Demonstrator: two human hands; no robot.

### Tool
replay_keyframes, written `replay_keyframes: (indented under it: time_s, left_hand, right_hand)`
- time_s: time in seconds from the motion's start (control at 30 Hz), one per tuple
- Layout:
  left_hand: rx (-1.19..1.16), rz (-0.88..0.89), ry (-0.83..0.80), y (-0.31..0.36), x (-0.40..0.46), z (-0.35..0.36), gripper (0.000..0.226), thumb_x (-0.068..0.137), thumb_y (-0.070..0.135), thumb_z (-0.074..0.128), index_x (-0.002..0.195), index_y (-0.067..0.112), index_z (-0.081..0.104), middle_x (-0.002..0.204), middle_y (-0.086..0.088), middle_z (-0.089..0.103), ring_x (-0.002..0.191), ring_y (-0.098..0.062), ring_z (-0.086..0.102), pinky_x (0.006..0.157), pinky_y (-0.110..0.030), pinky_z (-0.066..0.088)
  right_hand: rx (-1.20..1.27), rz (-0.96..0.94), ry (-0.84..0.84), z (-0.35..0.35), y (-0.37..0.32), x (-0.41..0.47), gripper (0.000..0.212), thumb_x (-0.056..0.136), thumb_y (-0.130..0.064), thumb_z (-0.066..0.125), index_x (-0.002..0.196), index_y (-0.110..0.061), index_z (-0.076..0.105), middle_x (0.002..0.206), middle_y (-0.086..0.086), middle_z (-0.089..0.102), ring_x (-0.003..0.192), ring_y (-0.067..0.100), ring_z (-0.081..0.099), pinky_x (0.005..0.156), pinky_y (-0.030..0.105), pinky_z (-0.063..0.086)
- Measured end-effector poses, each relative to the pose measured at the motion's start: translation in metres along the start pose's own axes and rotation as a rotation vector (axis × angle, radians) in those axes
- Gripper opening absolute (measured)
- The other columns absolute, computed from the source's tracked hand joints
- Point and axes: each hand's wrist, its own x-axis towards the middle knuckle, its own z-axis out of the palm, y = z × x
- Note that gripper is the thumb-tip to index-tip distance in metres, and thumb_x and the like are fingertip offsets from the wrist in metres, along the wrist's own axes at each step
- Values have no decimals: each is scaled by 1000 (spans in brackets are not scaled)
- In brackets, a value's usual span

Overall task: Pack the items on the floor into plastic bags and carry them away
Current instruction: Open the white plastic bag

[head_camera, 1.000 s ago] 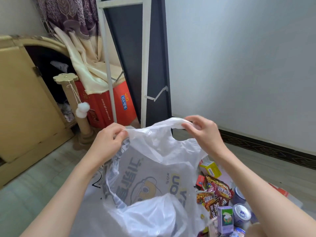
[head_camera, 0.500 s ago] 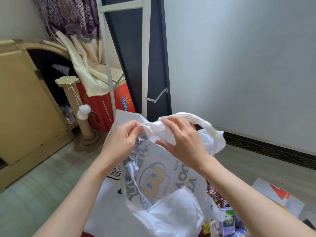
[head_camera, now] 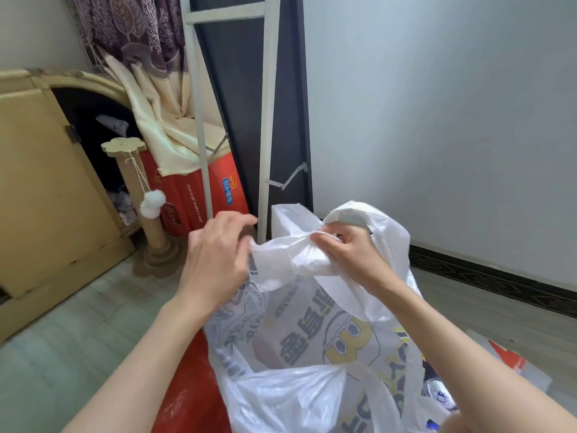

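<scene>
A white plastic bag (head_camera: pixel 315 335) with grey lettering and a yellow cartoon print hangs in front of me. My left hand (head_camera: pixel 215 264) pinches its upper left edge. My right hand (head_camera: pixel 349 254) grips the bunched top and handle of the bag, fingers curled round the plastic. Both hands are close together at the bag's mouth. A silver can (head_camera: pixel 438 393) peeks out at the lower right behind the bag; the other floor items are hidden by it.
A red plastic sheet or bag (head_camera: pixel 187 398) lies under the white one. A cardboard scratching post (head_camera: pixel 146 220) with a pompom, a red carton (head_camera: pixel 199 195), a white metal rack (head_camera: pixel 265 120) and a yellow cabinet (head_camera: pixel 37 182) stand at the left. A white-and-red paper (head_camera: pixel 512 360) lies at right.
My hands have come together from a wide spread, gathering the bag's top into a bunch. The view shifted left, so the snacks on the floor dropped behind the bag.
</scene>
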Motion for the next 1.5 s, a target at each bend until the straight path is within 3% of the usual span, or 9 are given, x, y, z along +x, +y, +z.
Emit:
replay_keyframes:
  time_s: [0.2, 0.37, 0.6, 0.87, 1.03, 1.13, 1.23, 1.4, 1.5]
  left_hand:
    - [-48, 387, -197, 41, -8, 19, 50, 84, 50, 47, 120, 16, 49, 119, 1, 53, 103, -16, 58, 78, -34, 54]
    - [-12, 292, -110, 34, -5, 26, 26, 88, 33, 46, 87, 13, 62, 85, 1, 61, 70, -22, 61, 52, -36, 51]
    - [41, -107, -40, 8, -1, 18, 10, 91, 15, 50, 90, 12, 59, 82, 2, 53, 84, -21, 50, 72, -32, 38]
    - [-355, -30, -39, 5, -1, -7, 13, 88, 6, 56, 83, 18, 60, 78, 8, 64, 74, -5, 59, 65, -10, 42]
    - [-322, -76, 55, -3, 0, -12, 13, 88, 8, 55, 83, 20, 58, 76, 11, 61, 70, 0, 56, 62, -8, 40]
    - [-59, -140, -34, -20, 0, -7, 12, 90, 12, 53, 86, 19, 62, 83, 2, 65, 83, -17, 59, 77, -32, 43]
    - [254, -98, 11, -22, -1, 2, 16, 89, 14, 49, 92, 19, 64, 96, 1, 62, 93, -23, 54, 83, -35, 26]
    - [-57, 348, -87, 18, -4, 16, 43, 89, 34, 47, 123, 7, 51, 123, -6, 55, 117, -18, 50, 99, -31, 38]
    - [-231, 253, -92, 31, -6, 31, 30, 89, 23, 51, 115, 9, 55, 110, -5, 63, 103, -11, 56, 85, -29, 45]
  right_hand:
    - [137, 86, -72, 3, -4, 0, 16, 82, -29, 65, 91, -16, 64, 71, -8, 60, 60, -2, 54, 59, 16, 40]
    - [202, 88, -150, -4, 1, -2, 13, 88, -16, 57, 100, -20, 62, 99, -4, 65, 96, 8, 60, 86, 27, 46]
    - [-157, -442, 40, -5, 0, -12, 16, 83, -8, 63, 99, -7, 66, 99, 0, 61, 86, 7, 62, 80, 15, 51]
    - [-673, -330, 18, -20, 17, -6, 81, 63, -69, 54, 130, -23, 47, 131, -4, 49, 124, 16, 39, 104, 36, 22]
    - [-468, -359, 102, -18, 27, 2, 17, 82, -27, 63, 76, -11, 63, 72, -1, 60, 69, 18, 52, 69, 30, 40]
    - [-158, -130, -17, -20, 24, 3, 17, 90, -17, 57, 73, -19, 61, 65, -11, 56, 59, 0, 48, 59, 14, 35]
    - [-33, -36, -31, -14, 17, 3, 26, 93, -16, 49, 69, -19, 55, 60, -9, 50, 48, -5, 41, 49, 11, 31]
    - [123, -14, -194, 3, -2, -2, 29, 96, -21, 44, 69, -14, 49, 62, -3, 40, 52, 5, 34, 47, 18, 27]
    - [307, 40, -219, 5, -10, -4, 26, 96, -23, 45, 76, -8, 56, 69, 7, 47, 63, 15, 41, 54, 25, 32]
